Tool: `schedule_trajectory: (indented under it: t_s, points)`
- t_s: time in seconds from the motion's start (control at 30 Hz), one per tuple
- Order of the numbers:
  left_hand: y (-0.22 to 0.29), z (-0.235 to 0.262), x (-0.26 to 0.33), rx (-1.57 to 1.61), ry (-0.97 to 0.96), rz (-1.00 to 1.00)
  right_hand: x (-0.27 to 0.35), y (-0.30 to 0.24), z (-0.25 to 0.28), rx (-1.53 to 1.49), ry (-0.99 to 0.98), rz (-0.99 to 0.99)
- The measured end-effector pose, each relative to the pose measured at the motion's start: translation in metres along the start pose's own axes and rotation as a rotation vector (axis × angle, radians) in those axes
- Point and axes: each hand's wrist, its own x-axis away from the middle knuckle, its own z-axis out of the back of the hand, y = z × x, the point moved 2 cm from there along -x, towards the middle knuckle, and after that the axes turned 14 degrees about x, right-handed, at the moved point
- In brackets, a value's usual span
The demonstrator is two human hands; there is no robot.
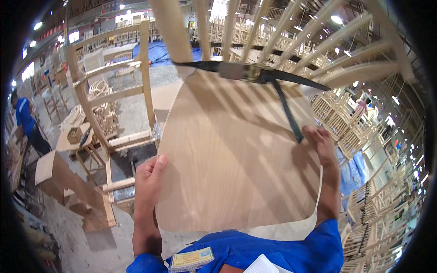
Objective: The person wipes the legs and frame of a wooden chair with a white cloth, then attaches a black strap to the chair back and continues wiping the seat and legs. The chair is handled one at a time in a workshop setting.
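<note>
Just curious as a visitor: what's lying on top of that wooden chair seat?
A dark strap with a metal ratchet buckle crosses the wooden chair seat near the spindles. Both hands, left and right, grip its edges. What's underneath is hidden.

Furniture workshop, large factory hall, chair production. Evidence: unfinished pale wooden chair frame (111, 91) standing left; stacks of bare wooden chair frames (364, 132) filling right side, more far back under bright ceiling lamps (337, 19); pale wooden offcut boards (68, 182) on dusty grey concrete floor (68, 227) near left; blue tarpaulin (159, 52) far centre; worker in blue shirt (25, 120) at far left.
</note>
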Motion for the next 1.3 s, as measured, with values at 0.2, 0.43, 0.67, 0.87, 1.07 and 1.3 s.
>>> schedule_trajectory:
  t_s: [0.2, 0.43, 0.67, 0.87, 1.07, 1.3]
  points:
    - [-0.029, -0.067, -0.136, -0.149, 0.109, -0.016, -0.219, 0.081, -0.063, -0.137, -0.339, 0.031]
    - [-0.053, -0.099, -0.243, -0.243, -0.013, 0.008, -0.287, 0.215, -0.161, -0.746, -0.55, 0.096]
    - [-0.058, -0.127, -0.31, -0.444, 0.138, 0.038, -0.181, 0.316, -0.229, -0.681, -0.167, -0.562]
    - [-0.061, -0.107, -0.299, -0.427, 0.106, 0.033, -0.121, 0.286, -0.294, -0.516, 0.311, -0.453]
    - [-0.058, -0.099, -0.291, -0.451, 0.144, -0.004, -0.079, 0.238, -0.388, 0.172, -0.206, 0.12]
    - [-0.063, -0.124, -0.305, -0.322, 0.067, -0.027, -0.131, 0.278, -0.419, -0.097, -0.252, -0.185]
